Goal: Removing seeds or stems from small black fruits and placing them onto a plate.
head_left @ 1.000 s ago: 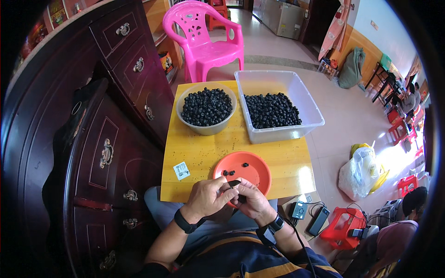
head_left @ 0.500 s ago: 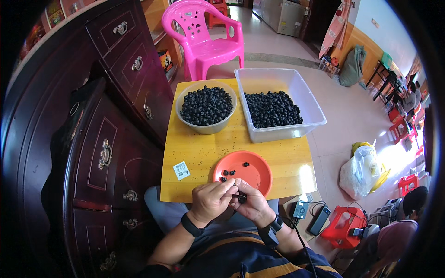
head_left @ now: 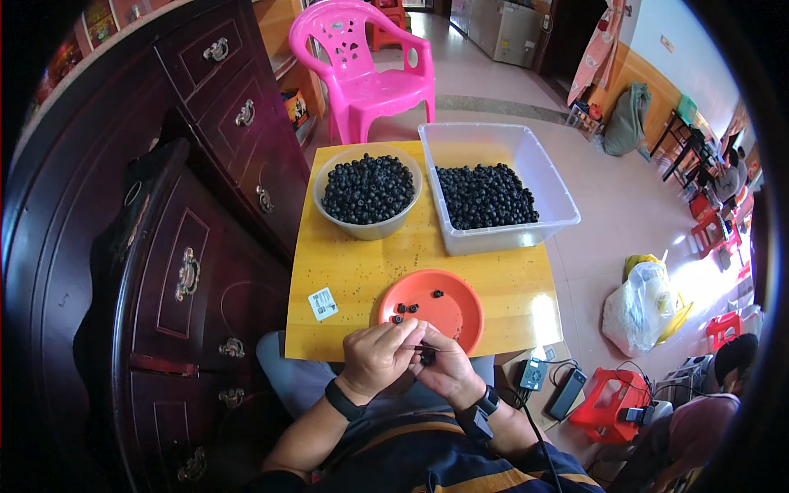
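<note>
The left hand is curled with its fingertips bunched against the right thumb; I cannot tell whether it grips anything. The right hand is cupped, its fingers curled round a small dark piece. A thin dark strip spans the gap; which hand holds it is unclear. The hands meet at the near rim of an orange plate, towards twelve o'clock, probably so that bits drop there; four loose dark fruits show on it, its near edge hidden behind the fingers. Farther out on the bench, a round bowl at half past eleven and a clear tub at one o'clock hold similar fruits, presumably kept within reach. Their lower layers are hidden.
</note>
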### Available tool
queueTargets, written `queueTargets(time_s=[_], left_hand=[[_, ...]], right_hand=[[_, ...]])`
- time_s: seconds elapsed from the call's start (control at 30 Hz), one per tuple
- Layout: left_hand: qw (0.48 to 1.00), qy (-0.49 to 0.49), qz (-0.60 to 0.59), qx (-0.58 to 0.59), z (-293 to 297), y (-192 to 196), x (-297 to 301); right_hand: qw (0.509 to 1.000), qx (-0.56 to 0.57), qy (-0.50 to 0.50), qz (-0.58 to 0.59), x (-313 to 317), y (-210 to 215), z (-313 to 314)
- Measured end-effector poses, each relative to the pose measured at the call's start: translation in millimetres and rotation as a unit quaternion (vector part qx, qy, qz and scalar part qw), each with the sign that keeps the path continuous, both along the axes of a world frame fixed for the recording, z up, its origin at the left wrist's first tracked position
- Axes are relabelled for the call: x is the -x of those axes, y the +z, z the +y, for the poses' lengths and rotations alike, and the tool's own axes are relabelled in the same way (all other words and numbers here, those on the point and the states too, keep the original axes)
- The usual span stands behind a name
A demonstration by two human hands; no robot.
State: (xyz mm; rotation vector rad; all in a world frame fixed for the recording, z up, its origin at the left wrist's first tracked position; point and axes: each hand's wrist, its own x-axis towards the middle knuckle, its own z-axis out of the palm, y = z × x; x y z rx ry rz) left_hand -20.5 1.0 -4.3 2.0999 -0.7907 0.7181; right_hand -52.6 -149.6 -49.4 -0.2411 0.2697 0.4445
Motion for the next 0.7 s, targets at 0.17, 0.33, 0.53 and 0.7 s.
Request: queueTargets(time_s=[0.17, 0.33, 0.53, 0.7], left_hand=[[0.997, 0.002, 0.058, 0.048, -0.9, -3.6, 0.4], [0.997, 0.007, 0.068, 0.043, 2.4, -7.2, 3.2], [0.984, 0.002, 0.146, 0.101, 10.5, -8.0, 1.1], [0.967, -0.012, 0.247, 0.07, 16.6, 1.8, -7.4]], right_hand=[[0.999, 0.012, -0.007, 0.032, -1.6, 7.1, 2.5], [0.998, 0.057, 0.013, 0.036, -2.6, 13.1, 3.9], [0.999, 0.044, 0.001, 0.018, -6.8, 14.9, 0.1], [0.997, 0.05, -0.002, -0.052, -11.0, 15.7, -3.3]])
